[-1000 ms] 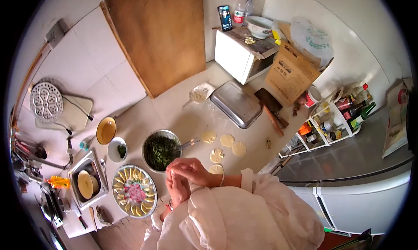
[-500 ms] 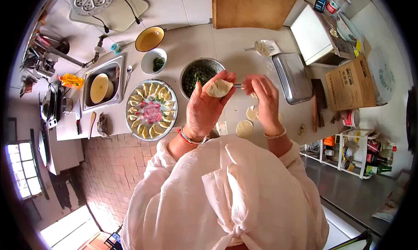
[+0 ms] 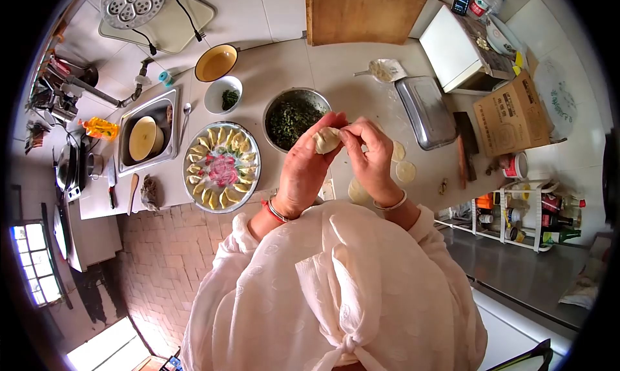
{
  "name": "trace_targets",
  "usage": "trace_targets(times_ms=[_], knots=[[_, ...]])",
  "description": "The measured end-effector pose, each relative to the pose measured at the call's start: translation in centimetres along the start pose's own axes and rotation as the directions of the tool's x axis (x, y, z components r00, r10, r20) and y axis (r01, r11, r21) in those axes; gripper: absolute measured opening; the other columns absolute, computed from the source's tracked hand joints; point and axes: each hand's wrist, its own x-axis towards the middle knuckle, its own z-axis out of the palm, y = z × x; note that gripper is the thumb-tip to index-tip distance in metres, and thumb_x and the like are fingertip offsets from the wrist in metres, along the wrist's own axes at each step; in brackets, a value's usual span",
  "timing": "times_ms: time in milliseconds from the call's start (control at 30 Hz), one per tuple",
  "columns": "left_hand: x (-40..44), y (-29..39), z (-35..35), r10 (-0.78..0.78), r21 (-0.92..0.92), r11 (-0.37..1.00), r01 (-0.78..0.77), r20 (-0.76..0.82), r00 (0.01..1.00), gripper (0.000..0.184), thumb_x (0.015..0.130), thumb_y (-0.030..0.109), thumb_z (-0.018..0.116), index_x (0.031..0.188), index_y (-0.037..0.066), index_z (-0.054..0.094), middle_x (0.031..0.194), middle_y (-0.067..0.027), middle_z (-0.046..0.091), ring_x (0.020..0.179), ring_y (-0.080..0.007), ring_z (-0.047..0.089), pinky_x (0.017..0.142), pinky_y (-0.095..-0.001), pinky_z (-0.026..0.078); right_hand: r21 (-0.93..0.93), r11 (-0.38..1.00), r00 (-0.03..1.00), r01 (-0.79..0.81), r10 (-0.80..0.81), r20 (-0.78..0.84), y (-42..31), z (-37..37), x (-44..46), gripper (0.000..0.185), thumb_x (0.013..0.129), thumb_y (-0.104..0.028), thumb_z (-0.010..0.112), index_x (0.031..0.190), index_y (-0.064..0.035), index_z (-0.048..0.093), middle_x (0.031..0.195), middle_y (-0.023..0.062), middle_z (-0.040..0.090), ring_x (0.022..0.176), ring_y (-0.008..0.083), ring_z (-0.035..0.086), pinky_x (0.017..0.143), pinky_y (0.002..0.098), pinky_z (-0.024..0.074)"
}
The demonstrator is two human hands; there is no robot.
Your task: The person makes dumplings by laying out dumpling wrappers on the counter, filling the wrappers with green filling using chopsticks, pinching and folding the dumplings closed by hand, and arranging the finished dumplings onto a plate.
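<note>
Item, nearest: your left hand, wearing a red cord and a pale bangle, is cupping a dumpling in its fingers. Item: your right hand, wearing a pale bangle, is meeting it there, thumb and fingers pinching the dumpling's right end. Both hands are coming together on this one piece, which is sitting between them at fingertip height. Dumpling: pale, soft dough, plump and folded, its surface matte; its long axis is running roughly sideways between your hands, the right end pointing toward your right fingertips and slightly away from you.

Just beyond and beside your right hand, thin round dough wrappers are lying flat on the counter. Left of your left hand, a round platter with a pink flower print is holding a ring of crescent dumplings. Just past your left fingers, a shiny metal bowl is containing chopped green filling.

Farther left, a white bowl is holding dark greens, with a glossy yellow bowl standing beyond it. Farther right, a rectangular metal pan is resting with rounded corners; beyond your hands, a wooden board is standing against the wall.
</note>
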Motion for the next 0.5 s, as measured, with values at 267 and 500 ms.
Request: trace_targets(times_ms=[267,500], knots=[[-1.4,-0.2,1.3,0.047,0.211,0.977,-0.026,-0.098,0.994,0.08,0.097,0.003,0.053,0.157,0.021,0.003,0.15,-0.0198,0.037,0.135,-0.0276,0.042,0.113,-0.0416,0.033,-0.119,0.977,0.982,0.178,-0.184,-0.041,-0.5,0.4,-1.0,0.004,0.087,-0.001,0.064,0.09,-0.0007,0.062,0.081,0.0098,0.061,0.069,0.0254,0.058,0.064,0.0346,0.0468],[-1.5,0.5,1.4,-0.034,0.052,0.998,0.041,-0.125,0.992,0.075,0.098,0.001,0.051,0.156,0.02,0.007,0.152,-0.0203,0.034,0.135,-0.0303,0.043,0.111,-0.0439,0.038,-0.224,0.957,0.982,0.185,-0.19,-0.002,-1.6,-0.5,-1.4,0.048,0.088,-0.011,0.064,0.134,-0.0052,0.055,0.144,0.0186,0.041,0.13,0.0367,0.038,0.108,0.0468,0.0277]])
